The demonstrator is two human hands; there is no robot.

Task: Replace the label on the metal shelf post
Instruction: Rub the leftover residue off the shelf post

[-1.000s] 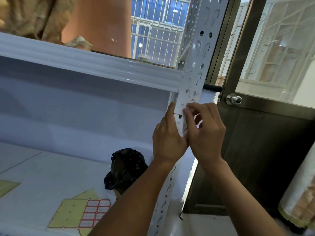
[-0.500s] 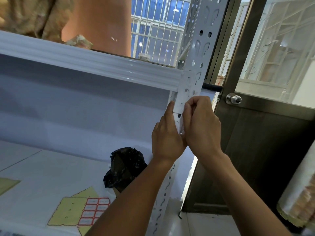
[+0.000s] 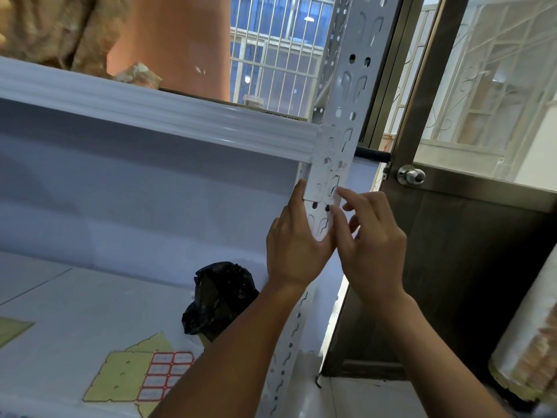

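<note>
A person's two hands work at a white label (image 3: 327, 184) stuck on the front of a perforated grey metal shelf post (image 3: 351, 95), just below where the shelf's crossbeam (image 3: 156, 116) meets the post. The label's lower edge sits approx. level w/ the fingertips. Left hand (image 3: 294, 247) lies flat against the post's left side, index finger extended up along the label's left edge, not gripping anything. Right hand (image 3: 369, 239) is at the post's right side, fingers loosely spread, index fingertip touching the label's lower right corner, thumb tip on the post face just below; whether it pinches the label's corner can't be told.

On the lower shelf (image 3: 75, 312), near left, a yellow-backed sticker sheet (image 3: 144, 377) w/ red-bordered blank labels lies flat; part of another yellow sheet (image 3: 13, 328) shows at far left edge. A crumpled black plastic bag (image 3: 218, 297) sits just left of the post, behind the left forearm. On the upper shelf, far left, an orange-brown cylinder (image 3: 173, 40) and tan fabric (image 3: 60, 28). To the right, a dark door (image 3: 452, 282) w/ a round metal knob (image 3: 410, 175); barred windows beyond.
</note>
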